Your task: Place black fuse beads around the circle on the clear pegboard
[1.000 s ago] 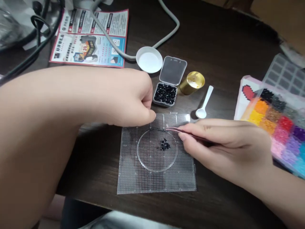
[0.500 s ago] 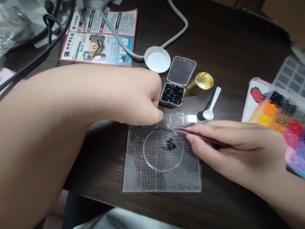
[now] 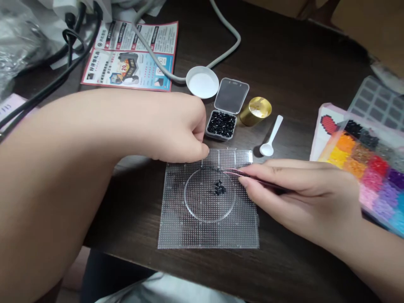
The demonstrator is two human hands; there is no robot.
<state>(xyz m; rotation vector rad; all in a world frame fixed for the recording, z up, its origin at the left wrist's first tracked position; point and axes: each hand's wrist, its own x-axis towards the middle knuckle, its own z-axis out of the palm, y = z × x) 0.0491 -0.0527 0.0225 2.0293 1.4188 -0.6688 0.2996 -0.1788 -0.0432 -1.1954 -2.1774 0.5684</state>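
While the right hand (image 3: 303, 185) pinches tweezers (image 3: 271, 184) over the pegboard (image 3: 176, 229), the left hand (image 3: 176, 126) curls at its far-left corner, contents hidden; black beads (image 3: 219, 188) mid-board look light, slippery, best nipped mid-length.

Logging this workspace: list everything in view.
Desk: 1, brown, beneath
Pegboard: 1, clear, centre
Ring: 1, clear, on pegboard
Loose beads: several, black, inside ring
Tweezers: 1, pinkish, at ring
Bead box: 1, clear, beyond pegboard
Cup: 1, gold, beside bead box
Spoon: 1, white, near cup
Dish: 1, white, behind bead box
Cable: 1, grey, back
Leaflet: 1, multicoloured, back left
Cords: several, black, far left
Wrapping: 1, clear, far left
Block: 1, white, top left
Paper: 1, pinkish, left edge
Bead tray: 1, clear, right
Card: 1, white, right
Gridded panel: 1, clear, far right
Unclear surface: 1, brown, top right
Clothing: some, grey, bottom edge
Left hand: 1, at pegboard's edge
Right hand: 1, holding tweezers
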